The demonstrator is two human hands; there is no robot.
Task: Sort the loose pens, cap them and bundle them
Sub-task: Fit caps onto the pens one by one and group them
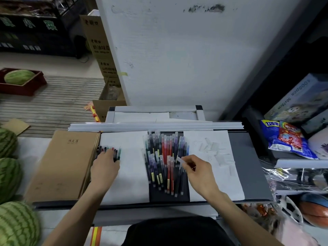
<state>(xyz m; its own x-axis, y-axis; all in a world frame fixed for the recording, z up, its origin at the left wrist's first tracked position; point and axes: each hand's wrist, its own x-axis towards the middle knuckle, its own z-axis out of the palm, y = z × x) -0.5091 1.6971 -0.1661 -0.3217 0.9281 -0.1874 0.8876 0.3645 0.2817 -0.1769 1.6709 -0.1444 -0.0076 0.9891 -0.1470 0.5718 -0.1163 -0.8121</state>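
Wide-angle view shows soft, even light, brightest on the white wall (177, 50) and dim in the dark shelving (292, 59) at right, with faint shadows, slight blur over the left hand (104, 166), and bowed lines toward the edges.

pens (166, 160) btwn 2 paper sheets (127, 174)

Pens and caps
Red, purple and dark pens (165, 164) lay piled in the middle, a small row of pens (111, 151) lay left, clear caps (217, 151) lay right, and the right hand (197, 170) pinched one cap (181, 161).
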